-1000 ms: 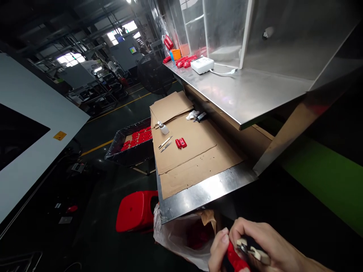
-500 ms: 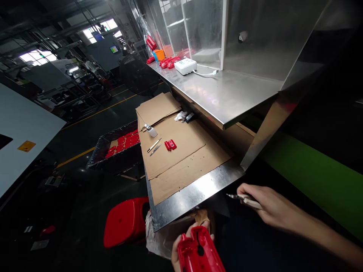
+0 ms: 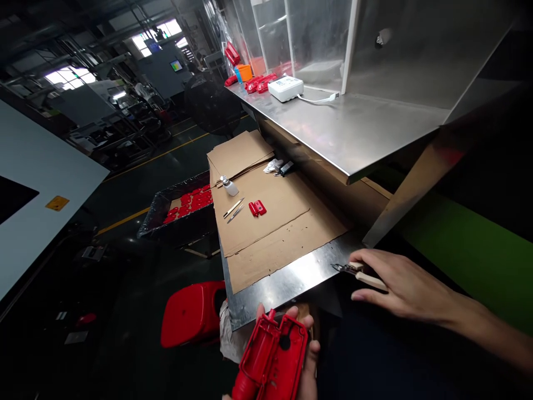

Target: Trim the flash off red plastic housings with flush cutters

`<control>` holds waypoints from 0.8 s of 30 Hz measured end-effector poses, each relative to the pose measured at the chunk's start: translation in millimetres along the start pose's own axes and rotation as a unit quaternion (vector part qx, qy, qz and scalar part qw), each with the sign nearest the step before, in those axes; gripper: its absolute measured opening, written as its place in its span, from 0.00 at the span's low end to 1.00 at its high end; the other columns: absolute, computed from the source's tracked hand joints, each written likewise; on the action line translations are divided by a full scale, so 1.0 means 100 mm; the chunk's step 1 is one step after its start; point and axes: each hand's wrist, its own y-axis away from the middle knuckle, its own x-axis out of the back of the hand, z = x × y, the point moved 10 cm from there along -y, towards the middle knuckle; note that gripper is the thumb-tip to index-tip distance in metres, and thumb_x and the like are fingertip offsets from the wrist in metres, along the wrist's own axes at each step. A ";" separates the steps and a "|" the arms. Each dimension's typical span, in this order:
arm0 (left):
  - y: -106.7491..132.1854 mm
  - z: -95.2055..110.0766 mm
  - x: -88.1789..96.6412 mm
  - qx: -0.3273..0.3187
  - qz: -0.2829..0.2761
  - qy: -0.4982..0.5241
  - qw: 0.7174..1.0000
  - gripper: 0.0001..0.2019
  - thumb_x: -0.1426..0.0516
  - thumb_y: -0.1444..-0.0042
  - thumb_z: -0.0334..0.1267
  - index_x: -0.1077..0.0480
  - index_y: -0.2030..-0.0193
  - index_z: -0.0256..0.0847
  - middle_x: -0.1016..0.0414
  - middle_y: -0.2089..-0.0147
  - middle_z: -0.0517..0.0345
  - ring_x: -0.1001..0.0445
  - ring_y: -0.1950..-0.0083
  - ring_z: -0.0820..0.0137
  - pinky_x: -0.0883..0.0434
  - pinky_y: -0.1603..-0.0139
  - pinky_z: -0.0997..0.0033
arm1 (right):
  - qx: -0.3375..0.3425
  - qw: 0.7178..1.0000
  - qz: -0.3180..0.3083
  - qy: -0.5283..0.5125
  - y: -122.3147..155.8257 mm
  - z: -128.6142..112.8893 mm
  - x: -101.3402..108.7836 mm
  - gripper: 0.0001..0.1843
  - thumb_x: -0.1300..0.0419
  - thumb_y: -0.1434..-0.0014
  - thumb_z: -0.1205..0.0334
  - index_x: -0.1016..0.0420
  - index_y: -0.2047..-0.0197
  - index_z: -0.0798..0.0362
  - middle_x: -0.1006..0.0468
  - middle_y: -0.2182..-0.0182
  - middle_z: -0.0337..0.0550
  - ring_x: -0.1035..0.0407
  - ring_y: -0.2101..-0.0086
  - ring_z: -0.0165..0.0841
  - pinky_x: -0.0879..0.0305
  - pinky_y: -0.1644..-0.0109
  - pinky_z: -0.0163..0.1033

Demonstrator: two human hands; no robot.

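The left hand [image 3: 306, 355] grips a red plastic housing [image 3: 272, 361] low in front of the near edge of the steel table [image 3: 291, 280], fingers curled up around its far end with the open, ribbed inside turned toward the person. It looks like a moulded shell — light, stiff and thin-walled, so I'd judge it easy to lift but apt to flex or scuff if squeezed across the open face. The outer walls and the end, where the fingers sit, seem the safe places to hold; the smooth plastic could be a little slippery.

The right hand [image 3: 400, 286] is off to the right of the table's near corner, fingers closed loosely around a small cutting tool [image 3: 360, 272] with pale handles, its dark tip pointing toward the table edge. The tip is thin and probably sharp, so the handles are the place for the grip.

On the table, cardboard sheets [image 3: 270, 222] carry a small red part [image 3: 257, 208], two slim tools [image 3: 234, 210] and a small white bottle [image 3: 229, 186]. Left of the table stand a bin of red parts [image 3: 183, 208] and a red stool [image 3: 189, 314].

The housing's lower end is cut off by the frame, most of the left palm is hidden behind it, and the tool's blades are too small and dark to make out.
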 end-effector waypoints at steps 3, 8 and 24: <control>-0.01 0.00 -0.05 0.036 -0.031 0.037 0.998 0.36 0.39 0.47 0.64 0.29 0.36 0.46 0.25 0.37 0.38 0.27 0.36 0.43 0.26 0.39 0.54 | 0.151 0.987 0.051 -0.007 -0.08 -0.52 0.17 0.18 0.46 0.30 0.49 0.32 0.47 0.53 0.24 0.55 0.49 0.28 0.56 0.39 0.29 0.52 0.45; -0.03 -0.05 -0.15 0.045 -0.024 0.087 0.995 0.35 0.48 0.40 0.66 0.30 0.35 0.44 0.24 0.38 0.36 0.24 0.38 0.50 0.27 0.38 0.51 | 0.341 0.938 0.059 -0.009 -0.05 -1.28 0.26 0.22 0.41 0.31 0.49 0.32 0.42 0.56 0.24 0.51 0.51 0.30 0.52 0.37 0.30 0.48 0.44; 0.09 -0.05 -0.15 -0.014 0.124 0.200 0.972 0.09 0.36 0.38 0.43 0.17 0.61 0.42 0.14 0.63 0.58 0.18 0.57 0.77 0.29 0.48 0.90 | 0.515 0.849 -0.004 0.121 0.06 -2.19 0.00 0.15 0.49 0.32 0.66 0.20 0.60 0.58 0.24 0.65 0.44 0.36 0.66 0.37 0.34 0.59 0.46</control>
